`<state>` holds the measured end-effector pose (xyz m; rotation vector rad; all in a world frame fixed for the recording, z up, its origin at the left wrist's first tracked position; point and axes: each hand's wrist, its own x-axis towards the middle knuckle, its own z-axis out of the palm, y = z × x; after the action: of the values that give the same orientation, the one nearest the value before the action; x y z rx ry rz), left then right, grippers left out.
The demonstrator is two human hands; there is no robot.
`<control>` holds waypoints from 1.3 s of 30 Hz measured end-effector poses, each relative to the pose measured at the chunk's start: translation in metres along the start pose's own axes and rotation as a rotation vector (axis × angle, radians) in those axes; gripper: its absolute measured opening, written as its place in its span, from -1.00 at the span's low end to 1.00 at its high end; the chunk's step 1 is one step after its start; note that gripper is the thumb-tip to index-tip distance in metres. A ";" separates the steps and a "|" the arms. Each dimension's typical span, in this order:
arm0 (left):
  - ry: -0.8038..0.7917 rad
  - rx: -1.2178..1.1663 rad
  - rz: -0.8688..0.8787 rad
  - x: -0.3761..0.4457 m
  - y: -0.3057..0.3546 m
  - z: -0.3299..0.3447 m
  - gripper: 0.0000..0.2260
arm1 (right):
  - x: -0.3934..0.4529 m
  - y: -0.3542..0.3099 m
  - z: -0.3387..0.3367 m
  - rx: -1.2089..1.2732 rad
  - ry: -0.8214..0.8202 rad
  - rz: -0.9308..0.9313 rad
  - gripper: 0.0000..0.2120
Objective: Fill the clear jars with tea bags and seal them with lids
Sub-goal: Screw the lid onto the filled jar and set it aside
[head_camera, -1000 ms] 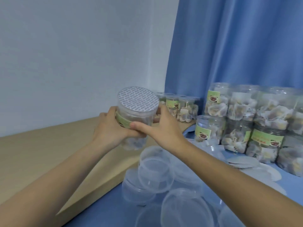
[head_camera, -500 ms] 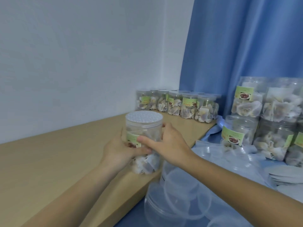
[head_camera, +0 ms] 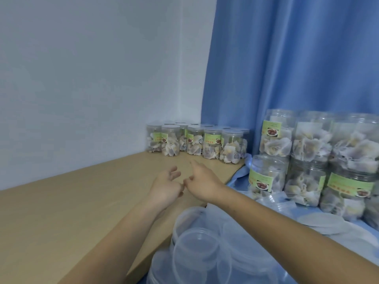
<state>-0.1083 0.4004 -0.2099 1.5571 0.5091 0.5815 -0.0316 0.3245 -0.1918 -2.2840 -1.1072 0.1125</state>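
My left hand and my right hand hover side by side over the wooden table, both empty with fingers loosely spread. Beyond them, a cluster of several lidded clear jars filled with tea bags, with green labels, stands in the back corner. Larger tea-filled jars are stacked two high at the right on a blue cloth. A heap of clear plastic lids lies below my right forearm.
Flat white seal discs lie on the blue cloth in front of the stacked jars. A blue curtain hangs behind them. A pale wall borders the table at the back and left.
Both hands held a foil-sealed jar of tea bags before; now they hold nothing and reach further toward the back corner. The view has shifted left and up.
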 end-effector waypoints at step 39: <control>0.342 -0.492 0.118 -0.110 0.021 0.288 -0.82 | -0.157 0.207 -0.157 0.396 0.525 -0.079 -0.47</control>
<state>-0.0096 0.1079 -0.2065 1.0268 0.4851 0.9927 0.0593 0.0344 -0.2030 -1.7690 -0.8086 -0.2639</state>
